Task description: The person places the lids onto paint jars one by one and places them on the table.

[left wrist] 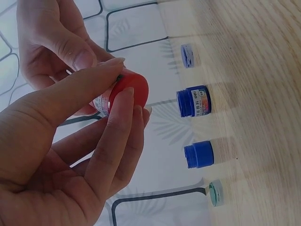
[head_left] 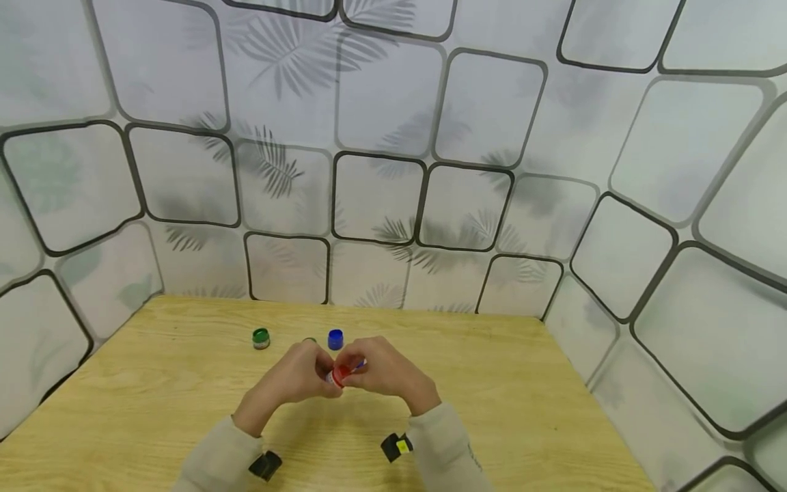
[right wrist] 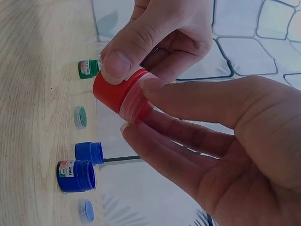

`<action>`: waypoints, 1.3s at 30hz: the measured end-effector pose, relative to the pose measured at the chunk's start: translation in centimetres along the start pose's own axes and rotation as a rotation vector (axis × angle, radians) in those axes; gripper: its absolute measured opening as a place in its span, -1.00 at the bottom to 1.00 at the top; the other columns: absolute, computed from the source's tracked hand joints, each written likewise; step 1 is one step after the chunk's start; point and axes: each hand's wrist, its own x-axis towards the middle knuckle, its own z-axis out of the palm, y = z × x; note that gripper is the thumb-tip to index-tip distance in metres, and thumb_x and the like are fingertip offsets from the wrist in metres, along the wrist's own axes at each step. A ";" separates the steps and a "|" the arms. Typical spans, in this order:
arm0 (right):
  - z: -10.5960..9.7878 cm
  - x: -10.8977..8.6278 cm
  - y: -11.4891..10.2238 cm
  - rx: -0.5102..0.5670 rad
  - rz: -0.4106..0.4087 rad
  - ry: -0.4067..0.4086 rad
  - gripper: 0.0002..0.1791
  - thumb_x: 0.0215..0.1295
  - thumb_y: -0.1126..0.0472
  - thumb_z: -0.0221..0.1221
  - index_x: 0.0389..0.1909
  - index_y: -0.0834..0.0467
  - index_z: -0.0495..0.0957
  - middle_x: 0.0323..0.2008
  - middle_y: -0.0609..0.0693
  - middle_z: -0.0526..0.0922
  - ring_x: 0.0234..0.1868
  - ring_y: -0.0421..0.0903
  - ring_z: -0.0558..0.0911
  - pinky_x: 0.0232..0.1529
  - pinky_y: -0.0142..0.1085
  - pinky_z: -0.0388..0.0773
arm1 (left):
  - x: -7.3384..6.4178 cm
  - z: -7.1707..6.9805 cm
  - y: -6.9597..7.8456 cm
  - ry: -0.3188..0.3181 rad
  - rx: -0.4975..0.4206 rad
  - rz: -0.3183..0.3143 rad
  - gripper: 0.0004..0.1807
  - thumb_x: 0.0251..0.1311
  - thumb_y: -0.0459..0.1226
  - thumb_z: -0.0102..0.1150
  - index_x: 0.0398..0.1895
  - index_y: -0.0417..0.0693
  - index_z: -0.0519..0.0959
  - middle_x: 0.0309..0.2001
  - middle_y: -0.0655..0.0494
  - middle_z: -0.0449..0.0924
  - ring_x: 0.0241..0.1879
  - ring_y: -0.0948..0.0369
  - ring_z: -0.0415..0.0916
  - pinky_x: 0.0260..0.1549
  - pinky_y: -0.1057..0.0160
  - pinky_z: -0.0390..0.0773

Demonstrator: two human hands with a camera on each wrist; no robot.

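Note:
Both hands meet around a small red paint jar [head_left: 337, 377] with a translucent screw lid [right wrist: 135, 97]. My left hand [head_left: 300, 372] grips the jar's red body [right wrist: 107, 93] between thumb and fingers. The right hand [head_left: 382, 367] pinches the lid's rim, its thumb on one side and fingers on the other. In the right wrist view the lid sits on the jar's mouth, and the jar is tilted on its side above the table. Fingers cover part of the jar's label in the left wrist view.
Beyond the hands on the wooden table [head_left: 492, 383] stand a labelled blue jar [left wrist: 194, 100], another blue jar [left wrist: 199, 154] and a green jar [head_left: 261, 338]. A clear bluish lid [left wrist: 187, 55] and a green lid [right wrist: 80, 117] lie near them. A patterned wall covering [head_left: 375, 273] borders the table.

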 end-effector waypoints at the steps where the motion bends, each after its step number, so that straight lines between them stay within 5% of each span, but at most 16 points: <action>1: 0.0 0.0 0.0 0.002 0.009 0.000 -0.84 0.30 0.30 0.38 -0.11 0.12 0.74 -0.17 0.00 0.79 -0.19 -0.27 0.70 -0.13 -0.51 0.62 | 0.0 0.0 0.0 -0.002 0.001 0.000 -0.89 -0.04 -0.35 0.58 -0.46 -0.08 0.78 -0.54 0.16 0.72 -0.53 0.28 0.55 -0.52 0.34 0.55; 20: 0.2 0.0 0.2 0.033 0.079 -0.002 -0.89 0.37 0.19 0.33 -0.19 0.13 0.75 -0.32 -0.05 0.80 -0.42 -0.41 0.60 -0.33 -0.52 0.57 | 0.0 -0.1 0.1 -0.030 -0.022 0.010 -0.88 -0.06 -0.37 0.57 -0.42 -0.14 0.79 -0.53 0.14 0.74 -0.53 0.28 0.57 -0.51 0.34 0.58; 28: 0.3 0.0 0.3 0.072 0.096 -0.012 -0.81 0.43 0.12 0.27 -0.28 0.15 0.75 -0.41 -0.01 0.79 -0.53 -0.32 0.63 -0.46 -0.47 0.56 | -0.1 -0.1 0.1 -0.029 -0.035 0.022 -0.90 -0.06 -0.38 0.56 -0.43 -0.13 0.80 -0.53 0.13 0.74 -0.54 0.29 0.56 -0.52 0.34 0.58; 39: -0.1 -0.1 0.4 0.014 0.062 0.005 -0.72 0.31 0.27 0.37 0.02 0.19 0.68 -0.13 0.08 0.77 -0.21 -0.08 0.76 -0.22 -0.51 0.62 | -0.3 -0.4 0.4 -0.026 -0.026 -0.024 -0.88 -0.04 -0.35 0.59 -0.42 -0.14 0.79 -0.50 0.11 0.75 -0.51 0.29 0.58 -0.50 0.31 0.59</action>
